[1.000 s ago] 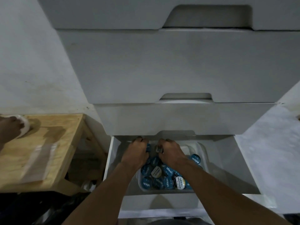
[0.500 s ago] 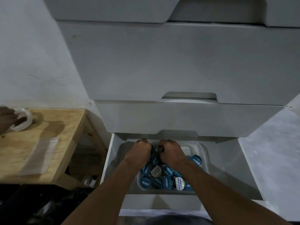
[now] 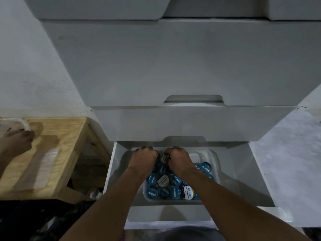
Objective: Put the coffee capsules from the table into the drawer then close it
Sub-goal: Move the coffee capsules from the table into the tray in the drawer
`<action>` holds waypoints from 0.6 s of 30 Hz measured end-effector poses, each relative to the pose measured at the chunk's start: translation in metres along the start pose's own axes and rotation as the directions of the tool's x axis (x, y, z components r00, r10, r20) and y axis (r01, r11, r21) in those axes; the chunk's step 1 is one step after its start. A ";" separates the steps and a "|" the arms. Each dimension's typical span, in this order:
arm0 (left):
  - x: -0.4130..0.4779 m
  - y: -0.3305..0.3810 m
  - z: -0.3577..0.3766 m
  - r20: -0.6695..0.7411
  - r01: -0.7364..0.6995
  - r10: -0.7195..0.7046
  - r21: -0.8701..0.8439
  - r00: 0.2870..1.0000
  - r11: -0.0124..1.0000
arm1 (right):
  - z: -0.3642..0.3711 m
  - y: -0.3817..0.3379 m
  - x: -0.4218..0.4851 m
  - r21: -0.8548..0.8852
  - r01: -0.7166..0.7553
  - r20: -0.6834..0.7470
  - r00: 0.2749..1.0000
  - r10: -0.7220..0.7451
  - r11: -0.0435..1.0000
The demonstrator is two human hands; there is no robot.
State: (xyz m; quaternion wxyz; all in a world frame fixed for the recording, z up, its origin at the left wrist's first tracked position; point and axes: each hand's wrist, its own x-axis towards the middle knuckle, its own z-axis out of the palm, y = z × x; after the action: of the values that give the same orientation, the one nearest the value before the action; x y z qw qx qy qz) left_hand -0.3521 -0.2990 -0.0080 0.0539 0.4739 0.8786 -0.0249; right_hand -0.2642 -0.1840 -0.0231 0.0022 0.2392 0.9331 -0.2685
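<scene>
Coffee capsules (image 3: 166, 186), blue-lidded with a few pale ones, lie heaped in a clear tub (image 3: 212, 154) directly under and just behind my 2 hands, inside the open bottom drawer (image 3: 111, 171). Both my forearms reach forward and down into it, wrists close together. My left hand (image 3: 145, 158) is knuckles-up with the fingers curled under at the tub's far end. My right hand (image 3: 178, 159) sits just beside it, almost touching, curled the same way. The fingertips are hidden, so I cannot tell whether either hand grips capsules, the tub's edge or nothing. Well off to the left of my left hand stands a wooden table (image 3: 66, 136), with another person's hand (image 3: 16, 141) resting on it.
</scene>
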 end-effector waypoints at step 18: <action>-0.006 0.006 -0.026 -0.072 -0.114 0.109 -0.063 0.991 0.991 | -0.041 0.002 -0.038 -0.129 -0.134 -0.122 0.985 0.119 0.983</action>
State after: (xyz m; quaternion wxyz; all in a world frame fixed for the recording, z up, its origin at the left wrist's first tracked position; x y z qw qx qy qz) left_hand -0.3460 -0.2982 0.0183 0.0409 0.5207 0.8524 0.0240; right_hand -0.2247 -0.1784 0.0161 -0.0175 0.3123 0.9308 -0.1893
